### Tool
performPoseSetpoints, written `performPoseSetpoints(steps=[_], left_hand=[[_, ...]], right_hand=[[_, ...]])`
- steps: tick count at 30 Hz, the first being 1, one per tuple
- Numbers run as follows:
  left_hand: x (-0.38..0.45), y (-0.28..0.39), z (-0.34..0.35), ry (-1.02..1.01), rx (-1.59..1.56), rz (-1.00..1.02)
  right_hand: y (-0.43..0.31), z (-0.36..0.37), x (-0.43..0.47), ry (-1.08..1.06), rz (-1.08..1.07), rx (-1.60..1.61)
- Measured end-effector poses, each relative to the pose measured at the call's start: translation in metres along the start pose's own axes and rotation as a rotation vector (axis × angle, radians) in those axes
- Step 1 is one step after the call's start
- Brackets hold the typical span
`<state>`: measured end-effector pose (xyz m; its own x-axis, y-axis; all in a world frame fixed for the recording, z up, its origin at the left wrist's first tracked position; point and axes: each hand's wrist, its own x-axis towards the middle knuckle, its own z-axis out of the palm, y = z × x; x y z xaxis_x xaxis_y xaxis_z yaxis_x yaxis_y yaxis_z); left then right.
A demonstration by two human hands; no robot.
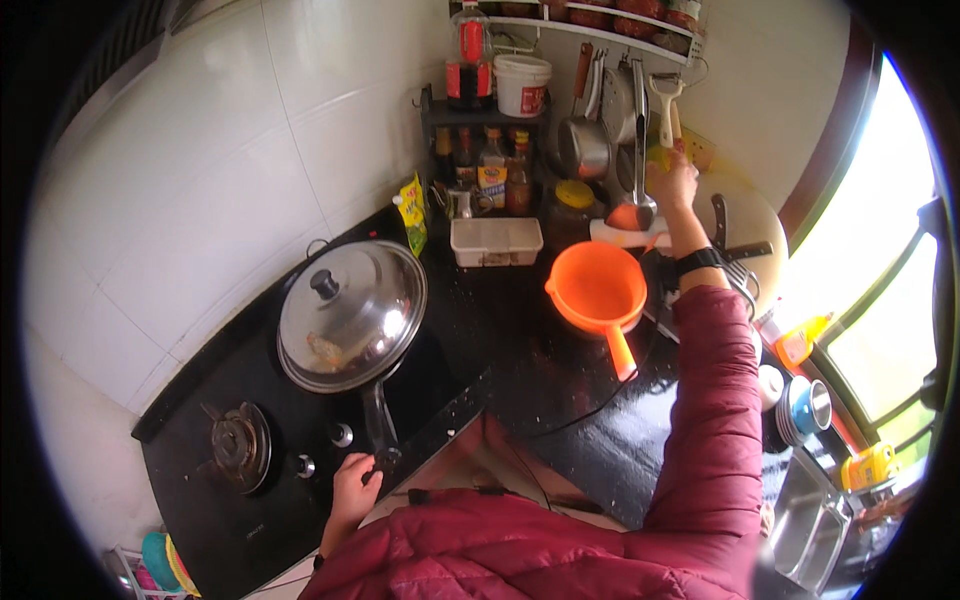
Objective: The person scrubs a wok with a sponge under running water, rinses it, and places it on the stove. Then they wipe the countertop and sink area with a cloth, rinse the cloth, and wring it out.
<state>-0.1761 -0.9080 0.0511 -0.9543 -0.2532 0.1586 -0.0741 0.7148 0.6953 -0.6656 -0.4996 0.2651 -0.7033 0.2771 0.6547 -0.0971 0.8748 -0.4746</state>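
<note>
My left hand (352,489) is at the stove's front edge, its curled fingers beside the end of the black pan handle (381,420). Whether they grip it is unclear. That handle belongs to a pan under a domed steel lid (352,311) with a black knob. My right hand (675,182) reaches to the back wall among hanging utensils, just below a white peeler (666,112). A wooden handle (676,124) rises at its fingertips; the fingers are partly hidden, so a grip cannot be made out. Left of my right forearm sits an orange plastic ladle (598,283).
A bare gas burner (238,446) is at left. Behind the counter stand a lidded plastic box (496,244), a rack of sauce bottles (491,169) and a yellow-lidded jar (574,202). Knives (739,250) stand at right, past my forearm. Stacked bowls (799,409) and a steel sink (806,517) lie farther right.
</note>
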Motion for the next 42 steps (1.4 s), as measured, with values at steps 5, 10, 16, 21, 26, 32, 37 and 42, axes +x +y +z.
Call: performPoseSetpoints(steps=[5, 10, 16, 21, 26, 32, 37, 42], left_hand=[[0.001, 0.005, 0.020, -0.119, -0.196, 0.153], [0.007, 0.031, 0.065, -0.376, -0.314, 0.407], [0.001, 0.064, 0.101, -0.556, -0.344, 0.526], [-0.017, 0.094, 0.132, -0.661, -0.340, 0.544], [-0.047, 0.145, 0.176, -0.765, -0.294, 0.595], [-0.126, 0.212, 0.252, -0.790, -0.201, 0.474], [-0.176, 0.252, 0.278, -0.837, -0.158, 0.453], [-0.197, 0.269, 0.274, -0.736, -0.051, 0.338]], right_hand=[[0.040, -0.100, -0.048, 0.045, -0.015, 0.072], [0.094, -0.240, -0.156, -0.058, -0.096, -0.055], [0.212, -0.400, -0.303, -0.085, 0.297, -0.388], [0.285, -0.438, -0.442, -0.419, 0.515, -0.571], [0.326, -0.400, -0.511, -0.502, 0.537, -0.555], [0.378, -0.336, -0.488, -0.536, 0.548, -0.489], [0.403, -0.321, -0.394, -0.760, 0.318, -0.502], [0.465, -0.306, -0.324, -0.828, 0.328, -0.512]])
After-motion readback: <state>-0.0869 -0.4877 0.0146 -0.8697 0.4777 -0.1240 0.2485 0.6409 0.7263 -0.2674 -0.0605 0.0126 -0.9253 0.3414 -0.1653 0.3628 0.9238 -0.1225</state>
